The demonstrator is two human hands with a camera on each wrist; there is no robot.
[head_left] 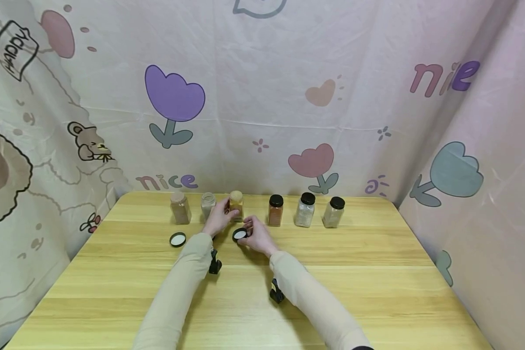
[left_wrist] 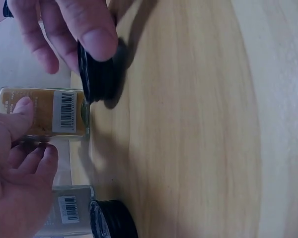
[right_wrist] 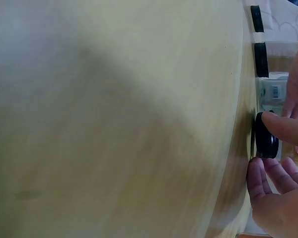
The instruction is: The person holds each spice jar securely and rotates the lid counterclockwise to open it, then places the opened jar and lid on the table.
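My left hand (head_left: 217, 218) grips an open spice jar (head_left: 236, 200) of yellow-brown powder, which stands upright at the back of the table. In the left wrist view the thumb lies across the front of this jar (left_wrist: 42, 111), with fingers along its side. Just in front of it, my right hand (head_left: 259, 237) pinches a black lid (head_left: 239, 235) close over the tabletop, its white liner facing up. The right wrist view shows thumb and fingertips at opposite edges of the lid (right_wrist: 266, 136). An uncapped jar of greyish powder (head_left: 207, 200) stands left of my left hand, partly hidden by it.
Another uncapped jar (head_left: 181, 211) stands at the far left, with a black lid (head_left: 177, 239) lying liner-up before it. A further lid (left_wrist: 111, 219) lies by the greyish jar. To the right stand three black-capped jars, one reddish (head_left: 275, 211) and two pale (head_left: 305, 214). Curtains enclose the table.
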